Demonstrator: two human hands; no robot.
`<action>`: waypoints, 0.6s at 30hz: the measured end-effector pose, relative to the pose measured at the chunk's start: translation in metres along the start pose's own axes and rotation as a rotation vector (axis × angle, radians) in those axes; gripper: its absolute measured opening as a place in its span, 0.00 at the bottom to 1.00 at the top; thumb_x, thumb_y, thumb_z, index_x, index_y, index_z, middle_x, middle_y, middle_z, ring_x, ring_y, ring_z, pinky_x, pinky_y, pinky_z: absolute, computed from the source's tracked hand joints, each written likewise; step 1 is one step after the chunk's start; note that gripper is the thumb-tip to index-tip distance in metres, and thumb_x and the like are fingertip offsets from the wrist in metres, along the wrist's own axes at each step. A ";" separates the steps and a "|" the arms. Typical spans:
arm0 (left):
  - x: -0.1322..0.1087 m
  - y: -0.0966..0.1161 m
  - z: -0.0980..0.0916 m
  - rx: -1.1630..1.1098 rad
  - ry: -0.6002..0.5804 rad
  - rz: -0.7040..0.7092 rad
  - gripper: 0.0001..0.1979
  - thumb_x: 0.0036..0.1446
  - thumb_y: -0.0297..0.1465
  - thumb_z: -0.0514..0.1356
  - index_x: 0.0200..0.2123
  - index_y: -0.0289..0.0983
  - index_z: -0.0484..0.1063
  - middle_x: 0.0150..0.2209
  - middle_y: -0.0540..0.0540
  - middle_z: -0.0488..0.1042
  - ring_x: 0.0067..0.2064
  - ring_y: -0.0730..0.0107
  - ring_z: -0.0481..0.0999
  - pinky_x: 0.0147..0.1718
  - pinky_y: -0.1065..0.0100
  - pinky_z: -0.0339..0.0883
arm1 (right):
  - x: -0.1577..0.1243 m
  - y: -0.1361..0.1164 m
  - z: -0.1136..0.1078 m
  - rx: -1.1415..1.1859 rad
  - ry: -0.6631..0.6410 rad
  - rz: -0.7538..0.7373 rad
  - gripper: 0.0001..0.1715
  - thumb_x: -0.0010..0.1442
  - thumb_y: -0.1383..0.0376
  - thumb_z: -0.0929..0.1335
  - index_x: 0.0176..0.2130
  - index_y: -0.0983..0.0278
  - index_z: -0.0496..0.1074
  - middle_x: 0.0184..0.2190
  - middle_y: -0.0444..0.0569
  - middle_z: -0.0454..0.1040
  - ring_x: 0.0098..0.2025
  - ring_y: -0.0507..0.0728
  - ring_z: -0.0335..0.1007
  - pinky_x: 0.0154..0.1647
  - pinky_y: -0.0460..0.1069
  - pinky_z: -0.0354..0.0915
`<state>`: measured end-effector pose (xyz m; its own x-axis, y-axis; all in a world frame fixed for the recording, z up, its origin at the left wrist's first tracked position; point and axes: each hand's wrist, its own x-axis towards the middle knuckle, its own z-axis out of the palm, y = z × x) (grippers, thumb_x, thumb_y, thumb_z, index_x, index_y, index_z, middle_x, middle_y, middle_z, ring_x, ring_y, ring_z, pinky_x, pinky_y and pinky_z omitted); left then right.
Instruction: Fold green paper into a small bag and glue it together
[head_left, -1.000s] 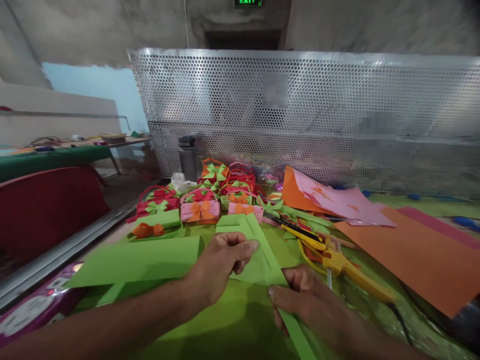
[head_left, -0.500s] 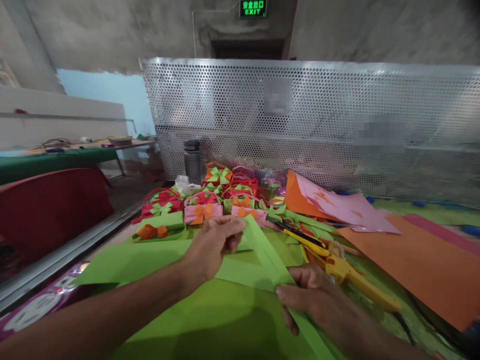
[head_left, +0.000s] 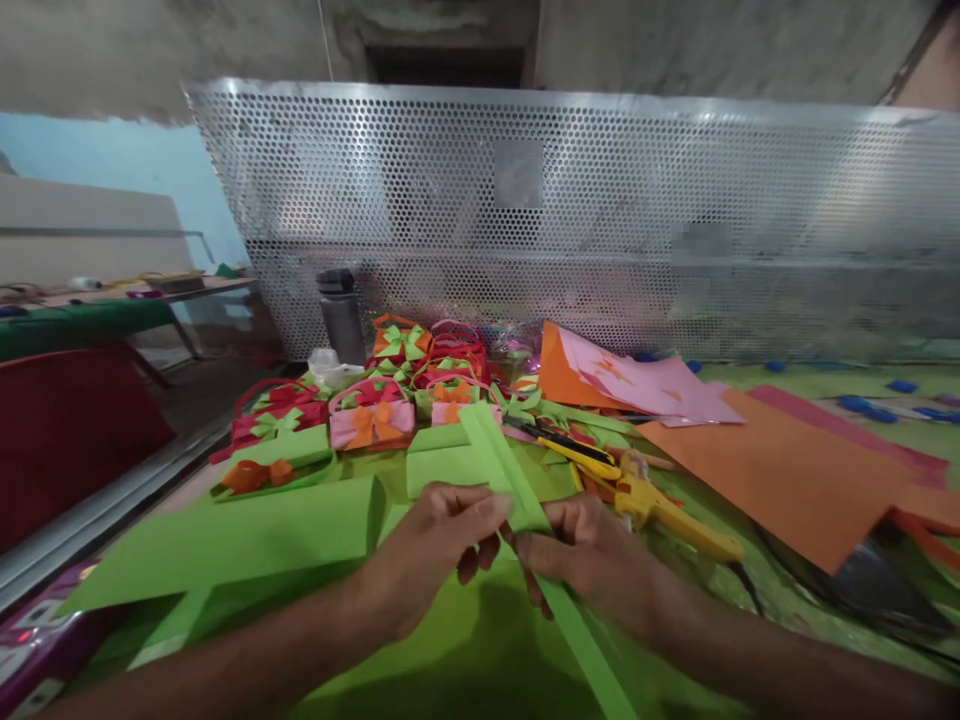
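A long light-green strip (head_left: 495, 455) runs slantwise from the middle of the view down to the bottom edge. Its far part looks folded lengthwise. My left hand (head_left: 450, 540) pinches its left edge between thumb and fingers. Close beside it, my right hand (head_left: 581, 550) grips the same strip, thumb on top and fingers partly hidden beneath. Under my left forearm lies a large green sheet (head_left: 247, 540). Just beyond my hands is a folded green piece (head_left: 442, 460).
Small bags with bows (head_left: 373, 422) and a dark bottle (head_left: 342, 318) stand at the back. To the right lie a yellow cutter (head_left: 581, 458), a yellow glue gun (head_left: 679, 520), orange sheets (head_left: 780, 465) and pink sheets (head_left: 645, 380). A perforated metal panel (head_left: 450, 170) rises behind.
My left hand has slid down the strip toward my right hand, so both now sit close together. The head view has turned somewhat to the right and down.
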<state>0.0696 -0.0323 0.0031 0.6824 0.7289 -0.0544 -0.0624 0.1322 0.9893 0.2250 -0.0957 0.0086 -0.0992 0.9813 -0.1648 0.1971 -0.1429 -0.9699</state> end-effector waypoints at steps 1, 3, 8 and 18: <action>-0.001 0.000 0.001 -0.012 0.016 -0.009 0.18 0.52 0.39 0.61 0.18 0.32 0.69 0.16 0.51 0.64 0.19 0.79 0.59 0.17 0.74 0.49 | 0.000 -0.001 -0.001 -0.016 -0.009 -0.006 0.12 0.48 0.61 0.65 0.20 0.65 0.69 0.14 0.41 0.66 0.15 0.46 0.55 0.16 0.43 0.53; 0.001 0.004 -0.002 -0.052 0.083 -0.004 0.16 0.52 0.38 0.61 0.19 0.33 0.68 0.17 0.51 0.65 0.19 0.79 0.59 0.17 0.75 0.51 | 0.000 -0.002 -0.003 -0.025 -0.022 -0.015 0.12 0.46 0.61 0.66 0.18 0.65 0.68 0.14 0.41 0.66 0.16 0.46 0.56 0.17 0.43 0.54; 0.012 0.017 -0.019 -0.174 0.284 0.049 0.11 0.51 0.38 0.61 0.25 0.36 0.69 0.25 0.50 0.71 0.25 0.76 0.67 0.18 0.77 0.56 | 0.005 -0.002 -0.012 0.025 0.053 -0.059 0.08 0.45 0.62 0.69 0.22 0.64 0.68 0.17 0.41 0.70 0.19 0.49 0.63 0.25 0.46 0.62; 0.018 0.017 -0.025 -0.230 0.376 0.052 0.12 0.38 0.32 0.70 0.23 0.33 0.70 0.23 0.49 0.72 0.23 0.75 0.69 0.16 0.77 0.60 | 0.012 0.001 -0.021 0.000 0.159 -0.177 0.10 0.48 0.62 0.67 0.19 0.63 0.67 0.17 0.42 0.68 0.22 0.50 0.61 0.26 0.47 0.59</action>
<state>0.0627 -0.0006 0.0156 0.3639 0.9267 -0.0932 -0.2788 0.2039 0.9385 0.2444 -0.0816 0.0096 0.0225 0.9990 0.0381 0.1905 0.0331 -0.9811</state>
